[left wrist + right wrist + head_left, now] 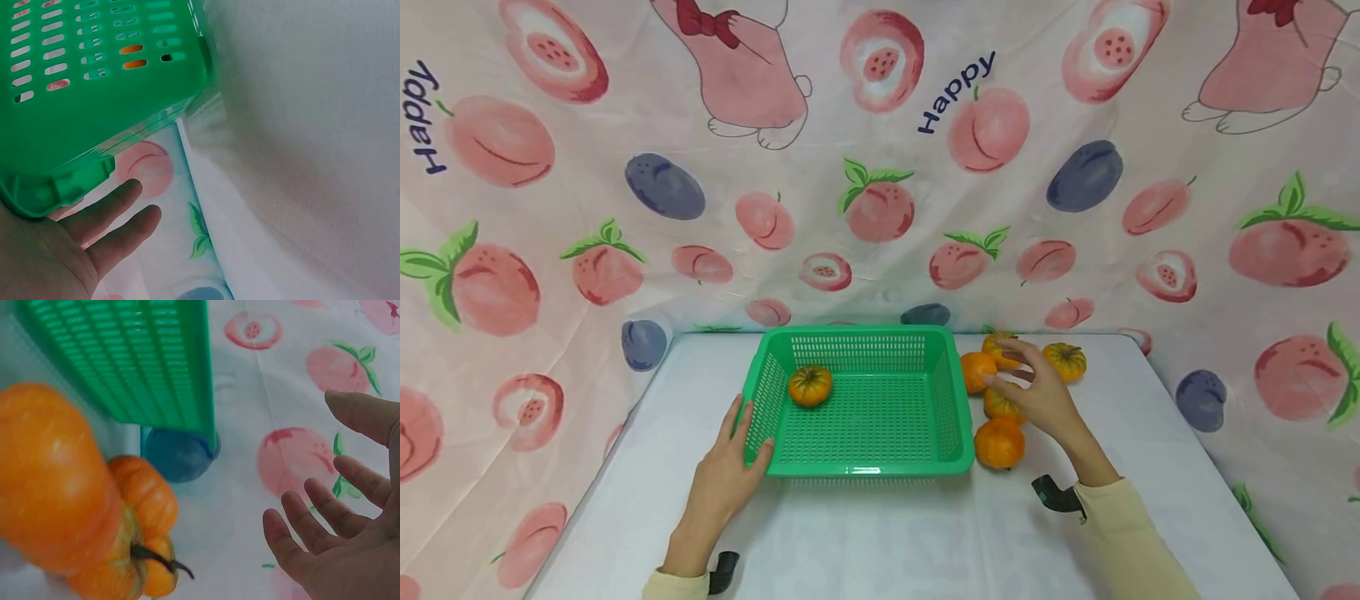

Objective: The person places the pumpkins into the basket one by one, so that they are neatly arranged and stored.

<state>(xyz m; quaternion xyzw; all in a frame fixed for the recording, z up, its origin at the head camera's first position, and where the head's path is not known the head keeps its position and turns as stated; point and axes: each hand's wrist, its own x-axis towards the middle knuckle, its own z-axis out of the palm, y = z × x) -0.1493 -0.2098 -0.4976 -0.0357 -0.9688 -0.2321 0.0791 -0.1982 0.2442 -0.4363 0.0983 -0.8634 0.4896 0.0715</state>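
A green plastic basket sits on the table with one small orange-and-green pumpkin inside, near its left wall. My left hand rests against the left rim of the basket, fingers extended along the outside; the left wrist view shows two straight fingers below the rim. Over a cluster of small pumpkins right of the basket hovers my right hand, holding nothing. Its fingers are spread apart in the right wrist view. The nearest orange pumpkin is beside the basket's front right corner; others are partly hidden by the hand.
A separate striped pumpkin lies at the table's back right. The white tabletop extends in front of the basket. Behind and at both sides hangs a fruit-print cloth.
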